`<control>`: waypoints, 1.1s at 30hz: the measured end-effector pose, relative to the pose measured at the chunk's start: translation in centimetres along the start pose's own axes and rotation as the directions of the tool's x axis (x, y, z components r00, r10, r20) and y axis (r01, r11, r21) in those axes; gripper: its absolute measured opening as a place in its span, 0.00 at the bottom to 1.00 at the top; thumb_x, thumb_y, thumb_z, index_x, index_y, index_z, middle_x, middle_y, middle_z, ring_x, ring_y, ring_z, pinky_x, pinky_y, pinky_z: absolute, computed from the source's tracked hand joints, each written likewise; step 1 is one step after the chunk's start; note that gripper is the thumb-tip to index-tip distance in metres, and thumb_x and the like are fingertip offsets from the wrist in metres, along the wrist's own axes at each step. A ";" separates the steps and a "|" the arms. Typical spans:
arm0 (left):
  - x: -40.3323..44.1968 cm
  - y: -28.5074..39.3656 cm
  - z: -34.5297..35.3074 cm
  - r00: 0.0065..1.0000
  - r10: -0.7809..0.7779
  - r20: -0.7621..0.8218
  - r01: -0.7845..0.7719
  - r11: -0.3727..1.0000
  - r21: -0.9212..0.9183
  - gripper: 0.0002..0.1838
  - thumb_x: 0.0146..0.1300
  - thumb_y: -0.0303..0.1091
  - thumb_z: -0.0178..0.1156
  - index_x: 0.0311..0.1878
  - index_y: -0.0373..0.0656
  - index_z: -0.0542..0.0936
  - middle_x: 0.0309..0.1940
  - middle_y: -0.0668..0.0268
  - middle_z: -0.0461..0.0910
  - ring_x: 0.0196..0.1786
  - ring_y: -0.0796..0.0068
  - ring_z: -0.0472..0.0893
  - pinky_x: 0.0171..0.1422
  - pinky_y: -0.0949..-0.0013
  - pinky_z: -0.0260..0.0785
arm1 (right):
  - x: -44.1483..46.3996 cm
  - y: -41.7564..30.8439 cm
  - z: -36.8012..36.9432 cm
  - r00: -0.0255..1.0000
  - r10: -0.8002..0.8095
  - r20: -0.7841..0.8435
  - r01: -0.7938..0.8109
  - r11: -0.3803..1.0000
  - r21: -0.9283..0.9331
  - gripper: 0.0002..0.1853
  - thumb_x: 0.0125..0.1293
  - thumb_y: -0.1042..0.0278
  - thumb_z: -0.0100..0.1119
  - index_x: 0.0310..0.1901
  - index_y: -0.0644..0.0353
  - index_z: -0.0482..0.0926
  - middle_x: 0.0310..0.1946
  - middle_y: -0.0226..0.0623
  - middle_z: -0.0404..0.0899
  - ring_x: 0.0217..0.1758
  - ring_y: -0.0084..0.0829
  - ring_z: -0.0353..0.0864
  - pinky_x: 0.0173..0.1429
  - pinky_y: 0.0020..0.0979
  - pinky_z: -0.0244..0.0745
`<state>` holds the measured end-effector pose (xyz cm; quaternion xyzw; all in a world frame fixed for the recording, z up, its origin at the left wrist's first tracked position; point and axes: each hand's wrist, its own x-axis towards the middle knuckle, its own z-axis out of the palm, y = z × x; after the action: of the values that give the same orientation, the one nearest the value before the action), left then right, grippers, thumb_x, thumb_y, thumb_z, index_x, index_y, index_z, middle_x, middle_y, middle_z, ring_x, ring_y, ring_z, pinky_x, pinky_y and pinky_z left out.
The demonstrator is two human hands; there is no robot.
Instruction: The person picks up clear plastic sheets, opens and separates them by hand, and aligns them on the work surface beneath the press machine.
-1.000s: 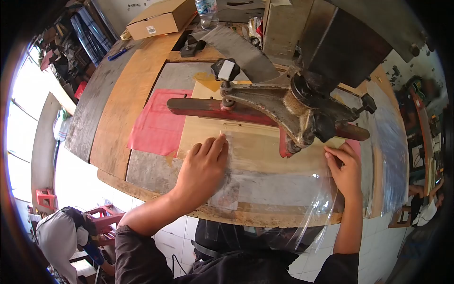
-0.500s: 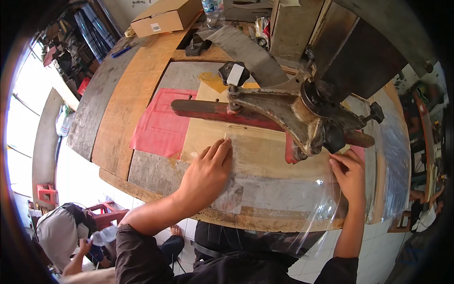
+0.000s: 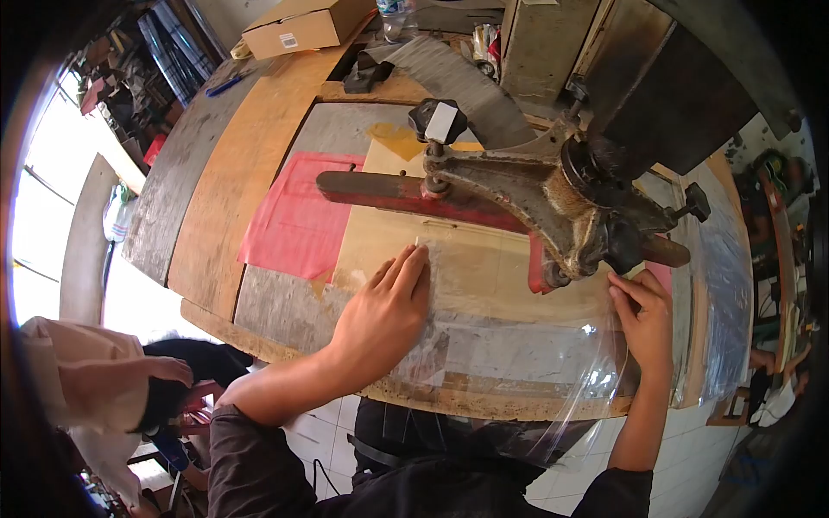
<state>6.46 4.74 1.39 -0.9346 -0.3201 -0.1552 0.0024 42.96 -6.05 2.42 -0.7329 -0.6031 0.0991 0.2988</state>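
Note:
A clear plastic sheet (image 3: 527,352) lies over the front of the worktable, its creased right part hanging past the edge. My left hand (image 3: 387,298) rests palm down on its left side, fingers stretched forward at a thin bar on the tan sheet (image 3: 371,250). At the right, my right hand (image 3: 643,321) pinches the sheet's edge between thumb and fingers, just below a black knob of the press. The cast metal press head (image 3: 509,186), with its long flat bar (image 3: 376,188), stands over the tan sheet. Beneath the bar's left end is a red sheet (image 3: 298,216).
A cardboard box (image 3: 306,28) and a water bottle (image 3: 395,19) stand at the back. A blue pen (image 3: 224,85) lies at the left. Folded clear plastic (image 3: 724,302) covers the right side. Another person (image 3: 104,380) is at the lower left.
The person at the lower left has moved and now appears bent closer to the table. My hands keep nearly the same places on the plastic; the view has shifted slightly.

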 end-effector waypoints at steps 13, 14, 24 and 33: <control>0.9 -0.8 0.5 0.998 -0.005 -0.068 0.002 0.999 -0.042 0.18 0.64 0.23 0.60 0.55 0.22 0.80 0.66 0.44 0.77 0.66 0.48 0.82 0.69 0.56 0.79 | 0.1 0.7 0.8 0.997 -0.042 -0.064 0.038 0.996 -0.076 0.12 0.72 0.73 0.68 0.55 0.60 0.91 0.35 0.37 0.78 0.35 0.32 0.77 0.39 0.33 0.71; 1.0 -0.9 0.5 0.997 0.002 -0.079 -0.005 0.999 -0.039 0.18 0.64 0.23 0.60 0.55 0.22 0.81 0.65 0.45 0.77 0.66 0.48 0.82 0.68 0.56 0.80 | 0.1 0.8 0.8 0.996 -0.056 -0.072 0.050 0.995 -0.085 0.12 0.72 0.74 0.68 0.55 0.60 0.91 0.35 0.37 0.78 0.34 0.31 0.77 0.38 0.33 0.71; 1.4 -1.0 0.8 0.994 -0.006 -0.111 0.001 0.999 -0.041 0.13 0.64 0.23 0.62 0.50 0.25 0.82 0.64 0.47 0.79 0.62 0.50 0.85 0.64 0.58 0.82 | 0.2 0.8 0.9 0.992 -0.087 -0.091 0.076 0.990 -0.117 0.13 0.73 0.74 0.68 0.56 0.59 0.91 0.35 0.37 0.78 0.34 0.30 0.78 0.37 0.32 0.71; 1.5 -1.2 0.9 0.991 -0.038 -0.125 0.026 0.995 -0.101 0.12 0.65 0.22 0.62 0.49 0.27 0.83 0.62 0.48 0.81 0.59 0.52 0.86 0.62 0.59 0.83 | 0.3 0.7 1.0 0.991 -0.094 -0.093 0.084 0.990 -0.110 0.12 0.73 0.75 0.67 0.56 0.61 0.90 0.36 0.39 0.77 0.35 0.34 0.79 0.40 0.33 0.72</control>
<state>7.12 6.71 0.86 -0.9165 -0.3261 -0.2301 -0.0261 43.11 -5.50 1.33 -0.7241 -0.6242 0.0177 0.2930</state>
